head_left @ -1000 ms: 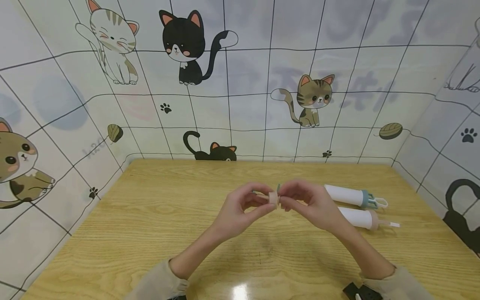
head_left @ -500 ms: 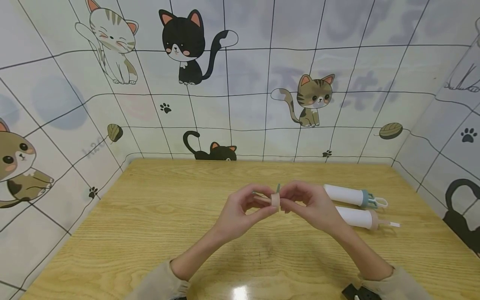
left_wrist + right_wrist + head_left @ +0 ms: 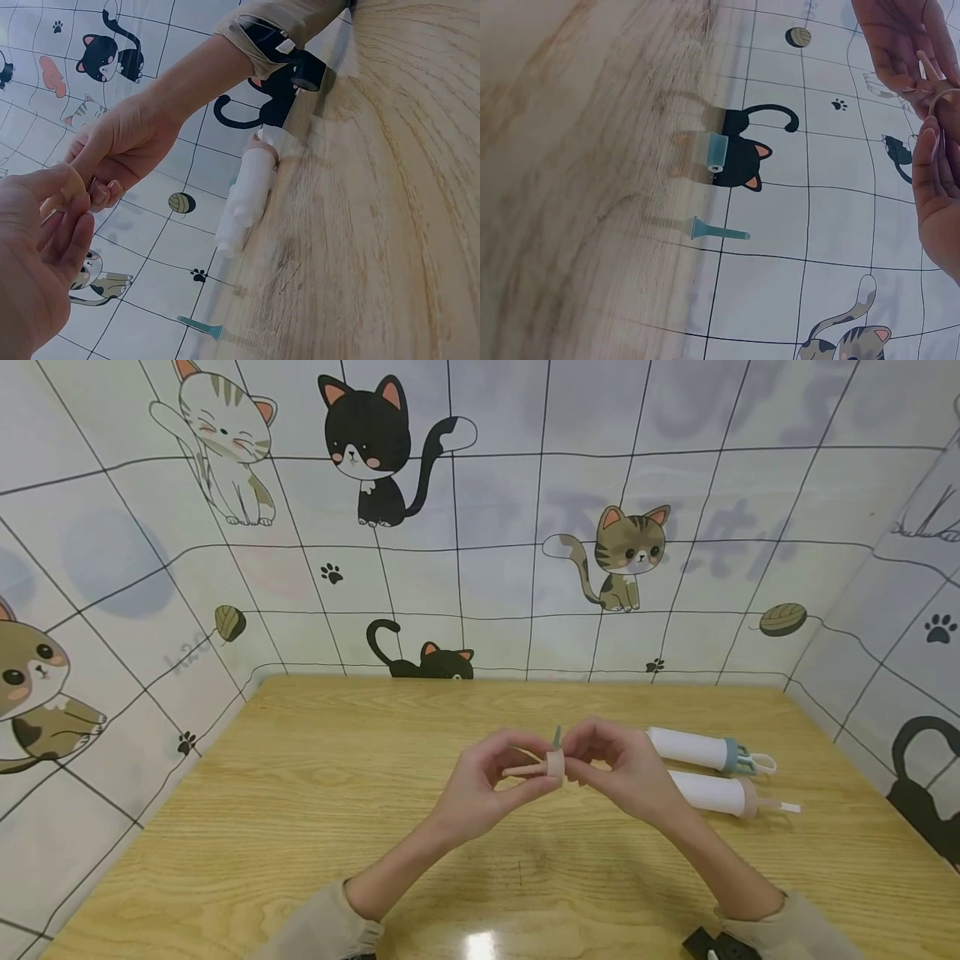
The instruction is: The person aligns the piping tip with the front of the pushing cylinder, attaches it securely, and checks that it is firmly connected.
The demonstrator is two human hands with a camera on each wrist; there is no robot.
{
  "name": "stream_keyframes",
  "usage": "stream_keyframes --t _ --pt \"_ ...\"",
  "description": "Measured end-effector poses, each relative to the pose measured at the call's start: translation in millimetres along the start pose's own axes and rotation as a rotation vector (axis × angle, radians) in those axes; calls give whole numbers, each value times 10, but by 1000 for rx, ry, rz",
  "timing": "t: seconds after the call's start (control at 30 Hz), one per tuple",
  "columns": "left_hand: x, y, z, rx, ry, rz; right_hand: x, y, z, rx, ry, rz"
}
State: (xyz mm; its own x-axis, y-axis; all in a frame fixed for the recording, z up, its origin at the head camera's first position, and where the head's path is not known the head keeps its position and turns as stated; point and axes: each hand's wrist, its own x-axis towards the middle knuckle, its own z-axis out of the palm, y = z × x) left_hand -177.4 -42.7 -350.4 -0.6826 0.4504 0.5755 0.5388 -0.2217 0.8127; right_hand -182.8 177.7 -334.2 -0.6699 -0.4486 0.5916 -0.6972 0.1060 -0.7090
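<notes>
From where I'm standing, the person's left hand [image 3: 491, 787] and right hand [image 3: 617, 770] are meeting in midair over the middle of the surface [image 3: 337, 760]. Between them they're holding a beige cap [image 3: 555, 764], its thin spout pointing left. The left fingers are pinching the cap's band, while the right fingers are bunching narrowly on its right rim; I can't tell whether they're also holding some small part there. Behind the hands, a teal nozzle [image 3: 721, 232] is standing upright on its flared base, and just left of it a short teal piece [image 3: 717, 150] is resting on the surface. To the right, two white bottles are lying side by side, tops pointing right: the teal-topped bottle [image 3: 686, 748] farther off, the beige-topped bottle [image 3: 711, 794] nearer.
</notes>
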Motion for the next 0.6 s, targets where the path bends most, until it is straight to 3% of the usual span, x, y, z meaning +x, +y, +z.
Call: stream_keyframes --t 0.23,0.6 --pt "-11 14 18 -12 14 -58 0 13 17 -12 10 -19" --pt "-15 -16 19 -45 21 -35 5 7 25 -51 -3 -55"
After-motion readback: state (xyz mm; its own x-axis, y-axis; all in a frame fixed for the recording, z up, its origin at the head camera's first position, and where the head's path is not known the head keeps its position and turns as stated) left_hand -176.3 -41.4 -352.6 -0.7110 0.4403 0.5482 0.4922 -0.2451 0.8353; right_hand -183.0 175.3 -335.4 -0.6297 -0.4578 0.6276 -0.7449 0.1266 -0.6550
